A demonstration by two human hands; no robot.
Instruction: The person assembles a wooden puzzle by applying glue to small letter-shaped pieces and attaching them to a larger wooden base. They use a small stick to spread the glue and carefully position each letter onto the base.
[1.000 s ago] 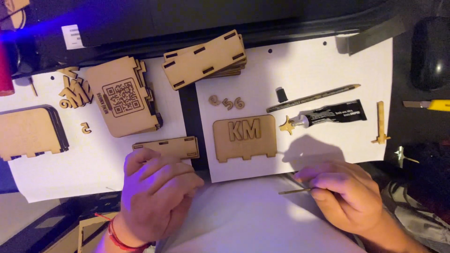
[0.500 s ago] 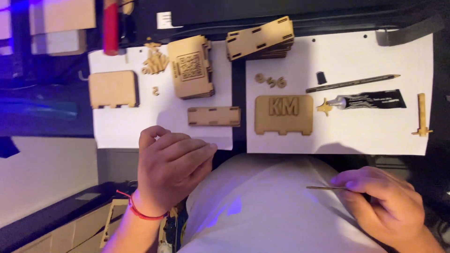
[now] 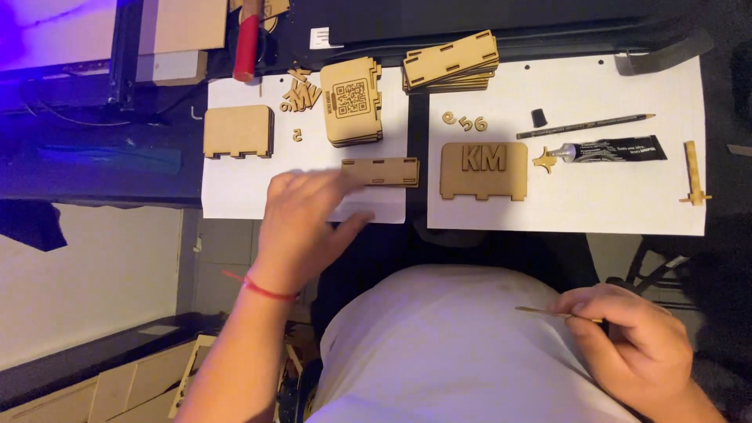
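While L hand (image 3: pixel 301 227) hovers spread, fingers loose, holding nothing, over left white sheet (image 3: pixel 227 192), slotted wood strip (image 3: pixel 381 172) lies just beyond fingertips. R hand (image 3: pixel 630 345), near lap, pinches thin wood stick (image 3: pixel 548 312). Lettered wood panel (image 3: pixel 483 170) on right sheet (image 3: pixel 627 204), w/ glue tube (image 3: pixel 607 149) beside.

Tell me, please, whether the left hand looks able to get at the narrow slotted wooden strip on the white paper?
Probably yes: the left hand hovers right beside the slotted strip, with only bare paper between.
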